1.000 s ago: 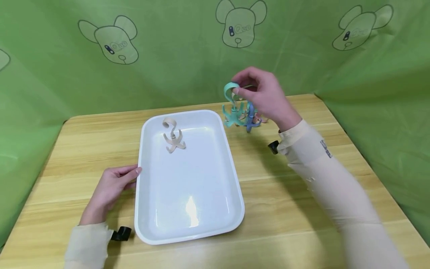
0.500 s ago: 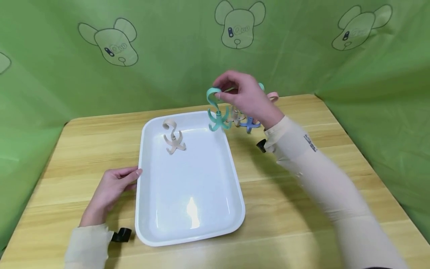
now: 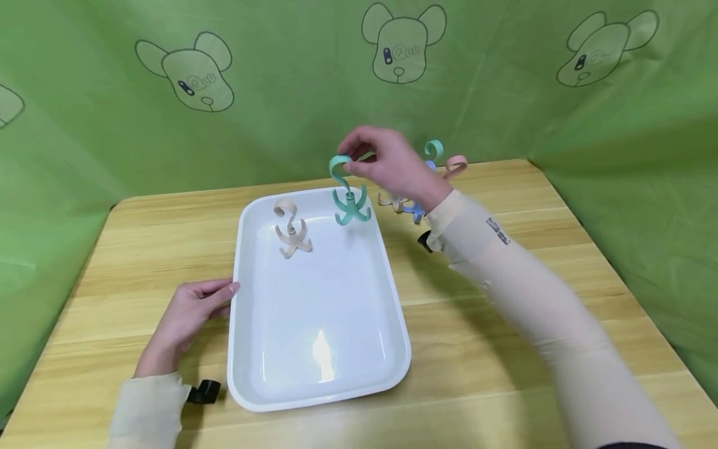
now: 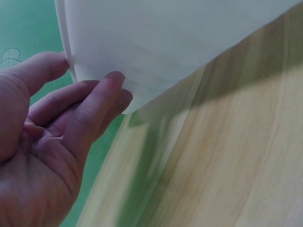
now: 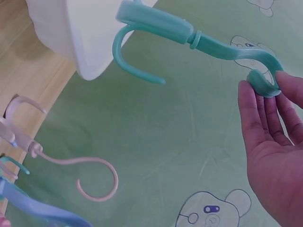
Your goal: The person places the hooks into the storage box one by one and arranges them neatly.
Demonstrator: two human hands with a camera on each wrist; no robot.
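Observation:
My right hand (image 3: pixel 387 159) pinches the curled top of a teal four-pronged hanging hook (image 3: pixel 350 207) between thumb and fingers. The hook hangs upright over the far right corner of a white tray (image 3: pixel 325 293). In the right wrist view the teal hook (image 5: pixel 215 48) has its prongs in front of the tray wall (image 5: pixel 90 42). My left hand (image 3: pixel 187 312) holds the tray's left side. In the left wrist view its thumb is on the rim and its fingers lie against the outer wall (image 4: pixel 142 52). A beige hook (image 3: pixel 292 240) stands inside the tray, far left.
Behind my right forearm, a group of hooks stands on the wooden table (image 3: pixel 477 349): beige (image 3: pixel 397 204), blue (image 3: pixel 417 212), pink (image 3: pixel 457 163) and another teal one (image 3: pixel 434 148). My arm partly covers them. A green curtain (image 3: pixel 303 112) surrounds the table's back and sides.
My right hand has carried the teal hook leftward from the group of hooks, from beside the tray to above its far right corner. My left hand has kept its place on the tray.

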